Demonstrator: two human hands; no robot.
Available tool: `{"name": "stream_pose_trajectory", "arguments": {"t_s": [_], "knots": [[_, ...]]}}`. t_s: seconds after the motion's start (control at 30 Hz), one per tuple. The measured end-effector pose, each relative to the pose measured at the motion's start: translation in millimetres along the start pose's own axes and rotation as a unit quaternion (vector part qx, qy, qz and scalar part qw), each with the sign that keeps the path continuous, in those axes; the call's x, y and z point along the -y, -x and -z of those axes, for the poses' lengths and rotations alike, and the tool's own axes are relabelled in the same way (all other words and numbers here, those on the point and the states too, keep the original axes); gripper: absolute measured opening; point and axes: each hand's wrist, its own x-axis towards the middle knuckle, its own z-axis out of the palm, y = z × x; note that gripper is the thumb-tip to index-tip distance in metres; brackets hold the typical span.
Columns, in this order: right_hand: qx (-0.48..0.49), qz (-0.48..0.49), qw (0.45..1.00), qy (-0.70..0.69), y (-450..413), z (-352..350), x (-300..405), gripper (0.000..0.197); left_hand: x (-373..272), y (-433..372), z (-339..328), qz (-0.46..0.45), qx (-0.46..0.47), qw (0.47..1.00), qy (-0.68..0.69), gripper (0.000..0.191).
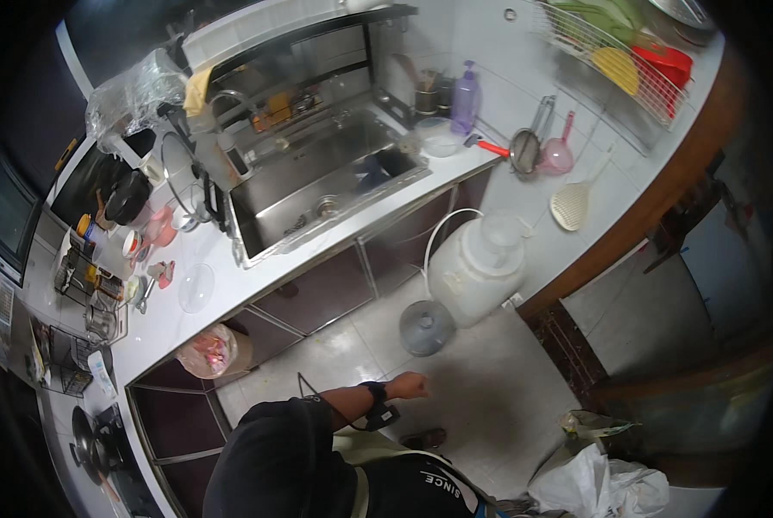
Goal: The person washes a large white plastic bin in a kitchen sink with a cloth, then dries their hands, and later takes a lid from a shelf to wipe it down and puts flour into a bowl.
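My left hand (410,386) hangs over the tiled floor, its fingers curled in with nothing seen in them. A dark band circles its wrist, and a small black device (382,417) on a cable sits beside it. My right hand is out of view. Nearest to my left hand is a translucent grey plastic jug (427,329) on the floor. Behind that jug stands a large white plastic barrel (470,278), with a clear plastic vessel on top and a white hose (433,236) curving down its side. A stainless steel sink (295,175) is set in the counter ahead.
A lined waste bin (237,349) stands against the cabinets. White plastic bags (593,482) lie at lower right. On the white counter (231,285) are a clear lid (196,288) and a purple pump bottle (465,103). Strainers (525,152) hang on the wall; a wok (87,443) is at left.
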Motion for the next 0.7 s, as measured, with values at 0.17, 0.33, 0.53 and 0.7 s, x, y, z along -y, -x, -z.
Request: {"name": "stream_pose_trajectory", "arguments": {"t_s": [0.17,0.33,0.53,0.7], "knots": [[-0.082,0.017,0.990,-0.113,2.8,69.4,-16.5,0.027,-101.7,-75.7,-25.6,-0.108,0.011,0.993,-0.051,0.021],[-0.122,0.108,0.986,-0.038,-91.1,160.0,-22.2,0.021,-161.3,-149.3,-22.4,-0.191,0.202,0.958,-0.070,0.054],[-0.127,0.177,0.972,0.093,-149.0,283.0,76.8,0.024,-208.2,-264.2,-45.3,-0.119,0.268,0.954,-0.069,0.035],[-0.094,0.147,0.975,0.139,-185.2,377.6,147.8,0.030,-305.7,-370.7,-39.1,-0.174,0.318,0.931,-0.032,0.019]]}}
